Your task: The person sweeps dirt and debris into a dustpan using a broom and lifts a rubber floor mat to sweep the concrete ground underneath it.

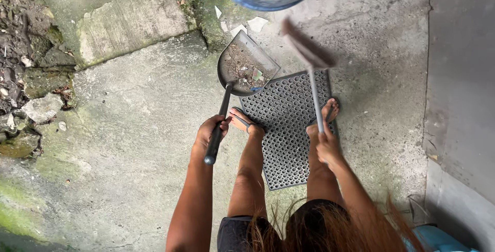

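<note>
- Cracked concrete floor [134, 128], mossy toward the left of the frame, with broken slabs at upper left.
- Left hand [210, 134]: fingers wrapped around the dustpan [246, 69] handle; pan at upper centre, holding debris.
- Right hand [326, 146]: fingers closed around the broom [308, 51] stick; blurred head at upper centre.
- Feet on a black mat [289, 128], centre.

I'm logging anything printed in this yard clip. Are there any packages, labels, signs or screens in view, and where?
No signs, screens or whole packages show.
Only a small green and pale scrap, maybe a wrapper piece, lying in the grey dustpan among dry debris; too small to tell more.
</note>
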